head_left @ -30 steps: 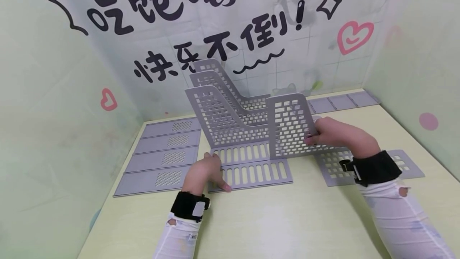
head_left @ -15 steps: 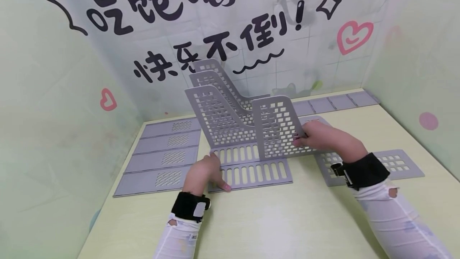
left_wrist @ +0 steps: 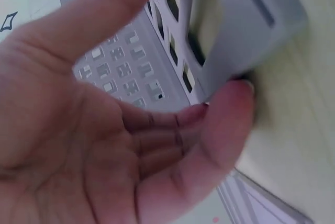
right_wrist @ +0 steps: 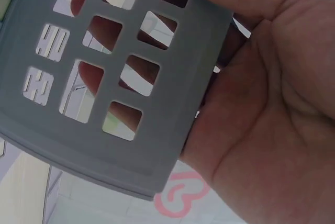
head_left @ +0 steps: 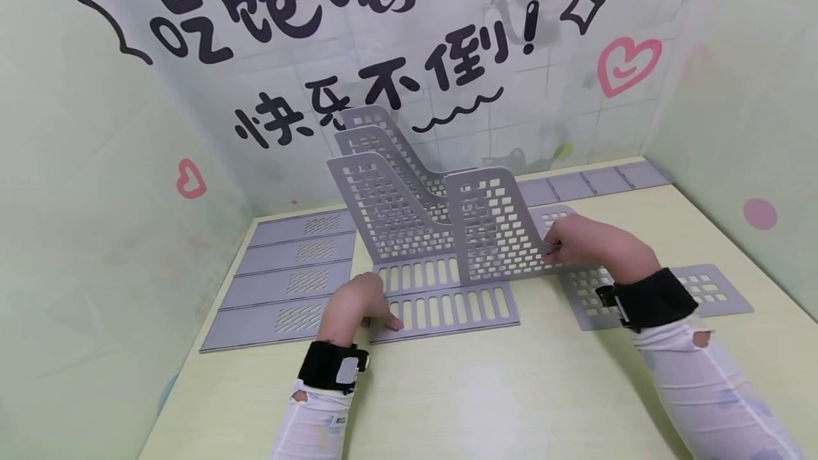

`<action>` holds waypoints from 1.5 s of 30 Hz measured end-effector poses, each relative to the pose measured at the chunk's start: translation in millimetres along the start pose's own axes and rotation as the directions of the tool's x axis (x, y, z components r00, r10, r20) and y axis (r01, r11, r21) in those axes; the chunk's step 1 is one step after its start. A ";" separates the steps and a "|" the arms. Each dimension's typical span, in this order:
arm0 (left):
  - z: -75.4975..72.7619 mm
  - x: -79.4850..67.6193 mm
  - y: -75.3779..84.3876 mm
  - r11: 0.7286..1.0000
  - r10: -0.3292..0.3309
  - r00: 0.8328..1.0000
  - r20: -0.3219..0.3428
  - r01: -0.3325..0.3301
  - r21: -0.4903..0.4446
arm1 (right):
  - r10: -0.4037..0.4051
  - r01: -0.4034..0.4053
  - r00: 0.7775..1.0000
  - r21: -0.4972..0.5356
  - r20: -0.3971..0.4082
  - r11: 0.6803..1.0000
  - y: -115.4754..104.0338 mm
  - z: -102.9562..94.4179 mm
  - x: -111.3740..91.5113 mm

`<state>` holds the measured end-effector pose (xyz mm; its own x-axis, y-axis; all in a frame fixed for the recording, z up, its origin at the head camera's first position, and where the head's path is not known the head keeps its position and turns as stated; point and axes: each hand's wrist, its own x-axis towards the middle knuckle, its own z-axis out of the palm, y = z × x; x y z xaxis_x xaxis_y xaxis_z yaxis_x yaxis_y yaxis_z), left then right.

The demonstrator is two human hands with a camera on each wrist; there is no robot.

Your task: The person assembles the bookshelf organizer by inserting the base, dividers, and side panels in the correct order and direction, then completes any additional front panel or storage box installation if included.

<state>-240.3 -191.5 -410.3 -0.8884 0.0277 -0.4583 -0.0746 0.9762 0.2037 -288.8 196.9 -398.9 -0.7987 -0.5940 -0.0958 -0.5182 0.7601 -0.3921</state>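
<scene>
My right hand (head_left: 578,243) pinches the low, right part of a grey perforated side panel (head_left: 488,226). The panel stands upright over the right part of a slotted base (head_left: 447,312). In the right wrist view, fingers show through the square holes of the held panel (right_wrist: 78,98). My left hand (head_left: 354,307) is at the base's left end, thumb near its front corner. A fingertip meets the grey end of the base (left_wrist: 251,35) in the left wrist view. Behind stand three similar upright panels (head_left: 396,222) with sloping tops, one after another.
Flat grey panels with slanted slots (head_left: 275,286) lie joined in a row at the left. Another perforated panel (head_left: 709,293) lies flat at the right, partly behind my right wrist. Plain grey strips (head_left: 597,183) lie along the table's back edge, before a printed wall cloth (head_left: 543,119).
The held panel has moved left over the base, then stayed nearly still. My right hand has shifted to the panel's lower right part. My left hand has moved slightly left.
</scene>
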 end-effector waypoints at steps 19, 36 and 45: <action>-3.6 -2.1 2.9 0.999 -0.028 0.999 0.042 0.030 -0.040 | -0.080 0.073 0.992 -0.080 -0.094 0.994 -30.5 14.5 8.9; -3.3 7.4 -20.0 0.982 0.021 0.996 0.090 -0.004 -0.190 | -0.070 0.064 0.994 -0.075 -0.079 0.995 -50.9 24.5 19.7; -6.0 5.1 -24.9 0.976 0.060 0.990 0.125 -0.032 -0.214 | -0.097 0.088 0.990 -0.097 -0.103 0.991 -64.1 33.4 29.0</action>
<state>-245.8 -217.0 -412.5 -0.8277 0.1128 -0.5497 -0.1416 0.9059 0.3991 -268.5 122.2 -407.1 -0.7717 -0.6349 0.0378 -0.6133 0.7271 -0.3087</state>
